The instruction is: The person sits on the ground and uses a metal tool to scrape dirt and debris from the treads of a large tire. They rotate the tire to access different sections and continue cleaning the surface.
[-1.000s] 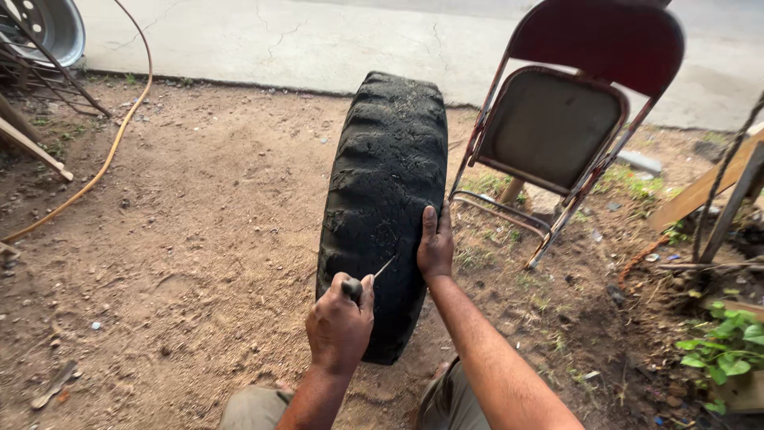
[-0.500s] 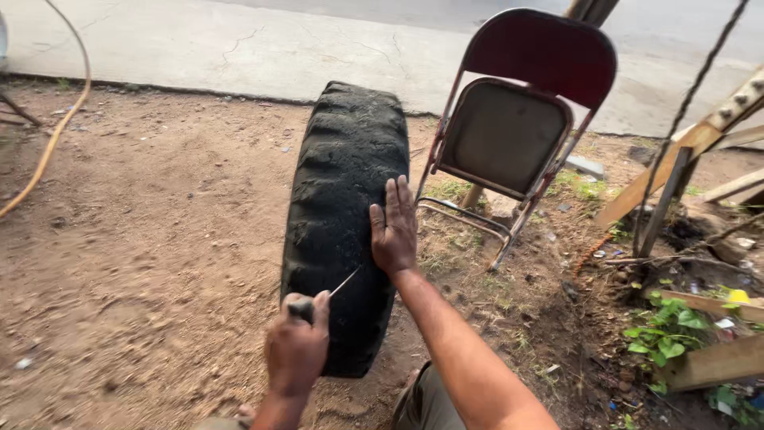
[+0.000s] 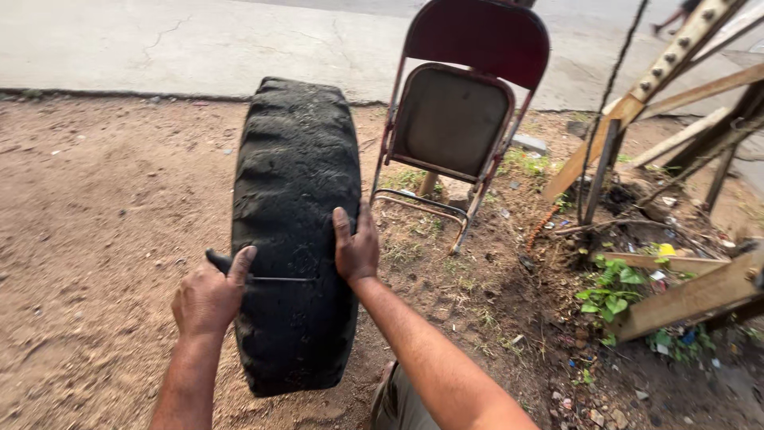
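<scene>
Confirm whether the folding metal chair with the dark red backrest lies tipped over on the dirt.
No, the folding chair stands upright behind the tyre.

The upright black rubber tyre looks matt, dusty and rough with worn tread blocks. The folding chair with red-painted metal frame shows rust and a dull padded seat. Weathered rough wooden planks lie on coarse, dry brown dirt ground.

I see a red folding chair standing folded on bare dirt ground, with a pale concrete pavement behind it. To the right, weathered wooden planks and leaning beams sit among small green weeds and scattered litter.
</scene>
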